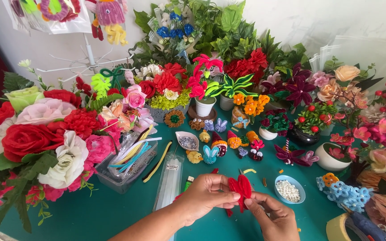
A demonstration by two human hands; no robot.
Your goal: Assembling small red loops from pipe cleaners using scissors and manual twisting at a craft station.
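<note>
Shaping step: my left hand (204, 193) pinches the red pipe-cleaner flower (241, 187) while my right hand (271, 214) fingers grip its lower petal, which I judge needs careful bending next.

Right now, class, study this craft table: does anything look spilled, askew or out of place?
Nothing is spilled: the white beads sit inside their blue bowl. A few short pipe-cleaner offcuts lie loose on the green table, beyond the left hand and right hand, which hold a red pipe-cleaner piece.
</note>
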